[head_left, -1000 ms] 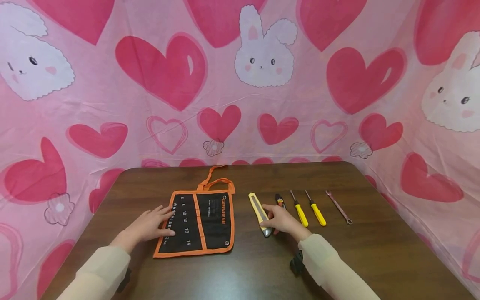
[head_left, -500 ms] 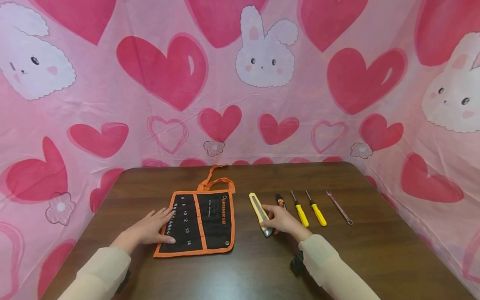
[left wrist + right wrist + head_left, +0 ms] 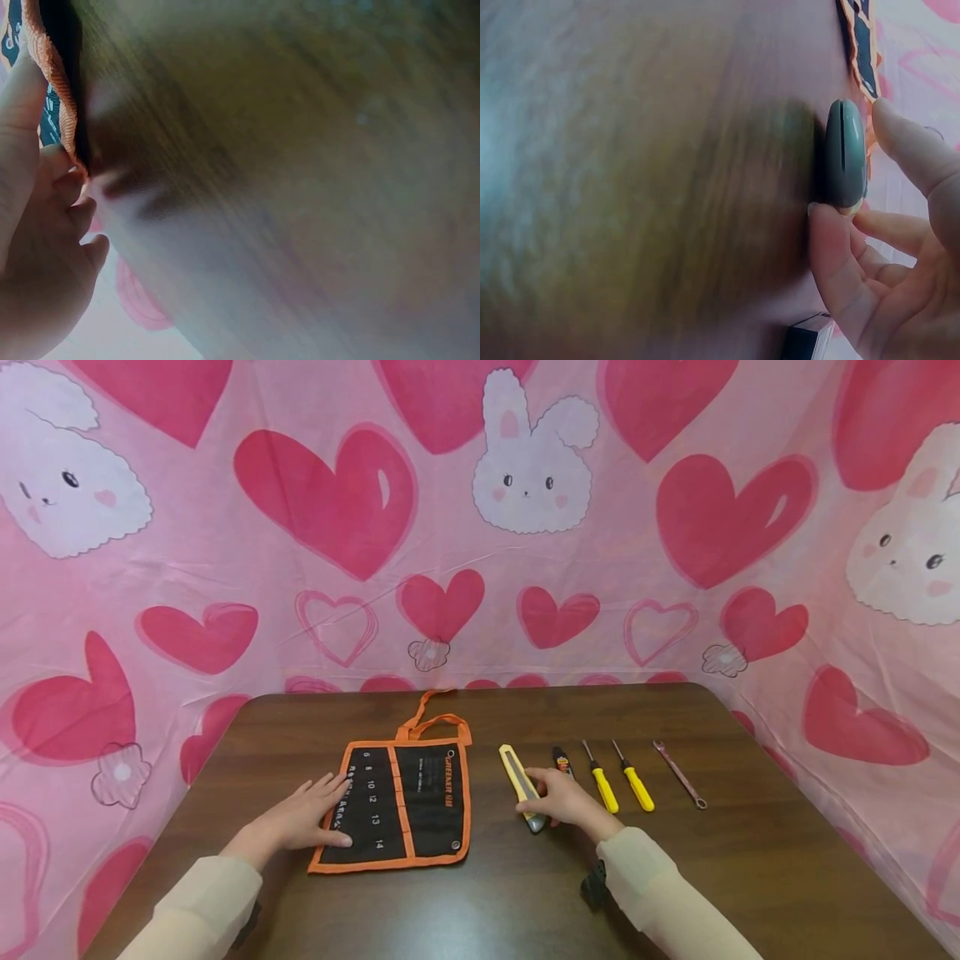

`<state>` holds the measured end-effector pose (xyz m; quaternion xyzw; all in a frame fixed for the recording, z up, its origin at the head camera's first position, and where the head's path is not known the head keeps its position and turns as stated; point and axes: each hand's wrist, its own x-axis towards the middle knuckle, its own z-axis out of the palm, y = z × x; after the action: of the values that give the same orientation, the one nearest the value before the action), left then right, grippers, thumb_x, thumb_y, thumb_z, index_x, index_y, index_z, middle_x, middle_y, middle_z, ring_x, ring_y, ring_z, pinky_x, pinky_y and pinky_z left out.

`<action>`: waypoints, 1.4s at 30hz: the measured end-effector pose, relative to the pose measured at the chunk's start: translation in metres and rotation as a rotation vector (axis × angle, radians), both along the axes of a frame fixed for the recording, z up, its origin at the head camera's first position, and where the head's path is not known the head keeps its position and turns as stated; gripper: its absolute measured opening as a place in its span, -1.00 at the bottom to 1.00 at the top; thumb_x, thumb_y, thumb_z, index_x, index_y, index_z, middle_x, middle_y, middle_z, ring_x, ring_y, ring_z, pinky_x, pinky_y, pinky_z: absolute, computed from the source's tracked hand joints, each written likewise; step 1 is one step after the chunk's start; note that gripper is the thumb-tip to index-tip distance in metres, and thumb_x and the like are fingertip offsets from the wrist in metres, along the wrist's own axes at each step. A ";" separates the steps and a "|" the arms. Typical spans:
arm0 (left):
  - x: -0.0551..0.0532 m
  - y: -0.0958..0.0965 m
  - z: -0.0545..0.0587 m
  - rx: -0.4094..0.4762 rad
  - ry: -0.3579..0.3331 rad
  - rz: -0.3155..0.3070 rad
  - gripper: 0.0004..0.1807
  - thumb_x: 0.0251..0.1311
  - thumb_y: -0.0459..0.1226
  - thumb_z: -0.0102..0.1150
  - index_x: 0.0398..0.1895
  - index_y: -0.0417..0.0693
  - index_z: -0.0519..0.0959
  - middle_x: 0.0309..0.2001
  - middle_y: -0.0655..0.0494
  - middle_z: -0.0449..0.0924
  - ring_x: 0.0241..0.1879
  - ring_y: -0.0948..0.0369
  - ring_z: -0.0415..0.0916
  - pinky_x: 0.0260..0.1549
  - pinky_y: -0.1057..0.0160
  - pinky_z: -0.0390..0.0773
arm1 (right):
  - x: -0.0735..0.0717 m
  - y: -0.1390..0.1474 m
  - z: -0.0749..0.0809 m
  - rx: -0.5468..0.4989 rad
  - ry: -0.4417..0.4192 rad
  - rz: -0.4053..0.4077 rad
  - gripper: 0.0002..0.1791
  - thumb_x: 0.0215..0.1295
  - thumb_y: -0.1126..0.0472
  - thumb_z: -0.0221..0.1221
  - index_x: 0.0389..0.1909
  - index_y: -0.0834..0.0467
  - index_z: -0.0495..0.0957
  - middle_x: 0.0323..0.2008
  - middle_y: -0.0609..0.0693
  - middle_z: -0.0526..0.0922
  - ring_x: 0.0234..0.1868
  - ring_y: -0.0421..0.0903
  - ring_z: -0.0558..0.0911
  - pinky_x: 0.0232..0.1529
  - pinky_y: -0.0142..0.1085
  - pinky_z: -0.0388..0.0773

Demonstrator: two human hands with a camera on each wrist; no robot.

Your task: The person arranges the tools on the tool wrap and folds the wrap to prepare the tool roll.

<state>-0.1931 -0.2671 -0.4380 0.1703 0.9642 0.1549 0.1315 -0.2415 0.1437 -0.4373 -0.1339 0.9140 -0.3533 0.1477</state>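
My left hand (image 3: 303, 814) rests on the left edge of a black tool pouch (image 3: 431, 793) with orange trim, fingers extended and thumb lying over the printed sizes. In the left wrist view, the orange trim (image 3: 56, 67) passes by the thumb and fingers. Thumb and fingers of my right hand (image 3: 566, 799) pinch the near end of a yellow utility knife (image 3: 514, 768) on the table. Its grey end (image 3: 845, 154) stands between them in the right wrist view. Just beyond that hand lies a dark object (image 3: 561, 760) with a colourful label, partly hidden.
Two yellow-handled screwdrivers (image 3: 603, 791) (image 3: 637, 789) and a wrench (image 3: 681, 777) lie to the right on the brown wooden table (image 3: 480, 910). Orange ties (image 3: 435, 722) trail from the pouch's far side. A pink curtain (image 3: 450, 552) with hearts and rabbits stands behind the table.
My left thumb has shifted slightly toward the pouch's near edge. The right thumb has moved a little left across the knife, which stays in nearly the same spot.
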 end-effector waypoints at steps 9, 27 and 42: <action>0.000 0.000 -0.001 0.007 0.012 0.003 0.14 -0.20 0.28 0.24 0.33 -0.33 0.15 0.34 -0.29 0.04 0.32 -0.22 -0.13 0.22 -0.20 -0.14 | -0.002 -0.002 -0.002 0.082 0.028 -0.001 -0.21 -0.05 0.11 0.41 0.21 0.29 0.33 -0.39 0.04 0.41 -0.55 -0.10 0.44 -0.71 -0.32 0.47; 0.003 0.003 0.001 0.006 0.025 0.007 0.14 -0.18 0.27 0.24 0.32 -0.36 0.15 0.34 -0.31 0.02 0.32 -0.22 -0.12 0.23 -0.20 -0.13 | -0.007 -0.007 0.001 0.179 0.146 0.053 -0.40 -0.08 0.11 0.42 -0.03 0.35 0.52 -0.42 0.01 0.44 -0.44 -0.11 0.40 -0.42 -0.28 0.40; 0.004 0.001 -0.002 0.027 0.005 0.019 0.13 -0.17 0.26 0.23 0.34 -0.32 0.12 0.36 -0.29 -0.02 0.32 -0.21 -0.11 0.21 -0.20 -0.04 | -0.005 -0.007 -0.001 0.175 0.125 0.048 -0.53 -0.05 0.21 0.38 -0.09 0.31 0.55 -0.39 0.01 0.41 -0.45 -0.10 0.41 -0.43 -0.28 0.46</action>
<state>-0.1892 -0.2659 -0.4401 0.1634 0.9639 0.1687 0.1251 -0.2464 0.1366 -0.4380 -0.1640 0.9454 -0.2594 0.1098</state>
